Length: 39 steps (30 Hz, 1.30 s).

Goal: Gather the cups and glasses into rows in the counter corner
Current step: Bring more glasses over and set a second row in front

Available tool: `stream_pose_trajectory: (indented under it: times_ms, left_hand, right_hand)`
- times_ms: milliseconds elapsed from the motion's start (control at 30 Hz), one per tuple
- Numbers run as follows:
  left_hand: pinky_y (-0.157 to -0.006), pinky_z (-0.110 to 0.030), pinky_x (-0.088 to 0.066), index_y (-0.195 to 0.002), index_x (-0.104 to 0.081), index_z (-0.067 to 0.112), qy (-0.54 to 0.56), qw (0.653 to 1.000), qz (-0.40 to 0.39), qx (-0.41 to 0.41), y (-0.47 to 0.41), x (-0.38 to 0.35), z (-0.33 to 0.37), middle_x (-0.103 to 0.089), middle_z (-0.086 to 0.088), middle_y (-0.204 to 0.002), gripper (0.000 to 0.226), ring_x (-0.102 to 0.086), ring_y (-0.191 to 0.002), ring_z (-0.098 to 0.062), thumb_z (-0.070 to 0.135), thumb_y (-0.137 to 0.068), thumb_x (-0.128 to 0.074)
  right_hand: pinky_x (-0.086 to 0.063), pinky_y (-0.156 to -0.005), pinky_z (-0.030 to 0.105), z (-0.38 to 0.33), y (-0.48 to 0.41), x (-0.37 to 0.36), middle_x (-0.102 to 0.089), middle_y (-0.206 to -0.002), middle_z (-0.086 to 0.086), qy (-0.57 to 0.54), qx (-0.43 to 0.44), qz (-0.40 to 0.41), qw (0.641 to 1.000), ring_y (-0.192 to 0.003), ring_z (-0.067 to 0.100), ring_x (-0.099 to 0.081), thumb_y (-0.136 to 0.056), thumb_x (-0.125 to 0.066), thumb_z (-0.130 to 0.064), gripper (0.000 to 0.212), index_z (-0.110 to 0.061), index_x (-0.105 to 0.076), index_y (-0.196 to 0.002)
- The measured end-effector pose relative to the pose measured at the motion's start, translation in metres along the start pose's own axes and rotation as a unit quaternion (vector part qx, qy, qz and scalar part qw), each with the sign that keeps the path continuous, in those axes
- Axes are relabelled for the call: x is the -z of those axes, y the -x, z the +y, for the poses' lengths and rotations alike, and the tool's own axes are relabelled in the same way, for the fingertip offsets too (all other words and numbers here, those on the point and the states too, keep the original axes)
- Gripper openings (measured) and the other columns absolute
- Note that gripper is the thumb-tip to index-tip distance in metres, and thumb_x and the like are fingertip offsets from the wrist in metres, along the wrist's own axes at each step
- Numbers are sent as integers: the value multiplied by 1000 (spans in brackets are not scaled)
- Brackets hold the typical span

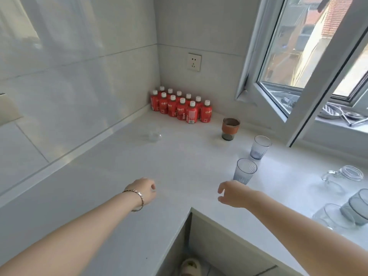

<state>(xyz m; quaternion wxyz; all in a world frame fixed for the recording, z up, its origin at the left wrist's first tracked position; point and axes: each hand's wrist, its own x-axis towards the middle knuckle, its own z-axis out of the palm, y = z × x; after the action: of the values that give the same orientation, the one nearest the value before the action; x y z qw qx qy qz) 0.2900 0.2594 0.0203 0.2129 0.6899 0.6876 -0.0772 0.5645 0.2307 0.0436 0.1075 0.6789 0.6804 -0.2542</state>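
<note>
Two blue ribbed glasses stand on the white counter (179, 166), one near my right hand (244, 171) and one farther back (259, 147). A dark glass cup with an orange-brown sleeve (230, 128) stands closer to the corner. A small clear glass (154, 133) sits left of it, hard to make out. At the right edge are a clear mug with a handle (343, 175), a grey-blue glass (357, 208) and a clear glass (331, 216). My left hand (144, 191) hovers over the counter, fingers curled, holding nothing. My right hand (234, 194) is open, just short of the nearest blue glass.
A block of several red bottles with white caps (180, 106) fills the counter corner. An open window sash (298, 76) juts in over the right side of the counter. A wall socket (194, 62) sits above the bottles. The counter's inner edge (191, 209) drops to the floor below.
</note>
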Motion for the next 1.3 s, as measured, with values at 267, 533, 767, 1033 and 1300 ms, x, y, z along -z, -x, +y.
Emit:
stream_pose_trajectory:
  times_ms: [267, 533, 767, 1033, 1300]
  left_hand:
    - [-100, -41, -44, -135, -34, 12, 83, 993, 58, 56, -167, 46, 25, -39, -15, -136, 59, -45, -124, -32, 29, -84, -58]
    - [-110, -45, -35, -141, -23, 7, 329, 908, 145, 214, -325, 80, 28, -26, -16, -148, 94, -35, -134, -38, 30, -68, -78]
    - [-94, -48, -48, -132, -33, 7, 313, 888, 189, 279, -370, 70, 28, -37, -13, -137, 80, -53, -115, -41, 27, -67, -74]
    - [-99, -36, -42, -133, -40, 11, 271, 957, 84, 68, -295, 56, 61, -44, -11, -135, 87, -52, -117, -28, 16, -59, -86]
    - [-97, -29, -45, -133, -40, 21, 246, 967, 57, -28, -160, 35, 128, -43, 10, -118, 90, -54, -115, -16, 28, -57, -86]
  right_hand:
    - [-43, -90, 26, 16, -132, 52, -58, -125, -2, -21, -35, 1, 999, -117, 20, -54, -90, -48, -30, 35, -24, -52, -124]
    - [-41, -92, 27, 35, -240, 71, -59, -124, -3, -8, -54, -28, 998, -119, 19, -52, -92, -44, -32, 34, -25, -50, -124]
    - [-42, -92, 28, 53, -264, 69, -58, -125, -3, -27, -57, -56, 996, -116, 19, -54, -91, -45, -34, 34, -25, -51, -123]
    - [-44, -88, 27, 81, -232, 89, -62, -115, -3, -90, -43, 4, 995, -111, 17, -57, -90, -51, -34, 33, -23, -54, -121]
    - [-36, -107, 30, 131, -137, 66, -30, -146, -5, -46, -28, 37, 998, -134, 16, -32, -79, -58, -53, 75, -31, -26, -143]
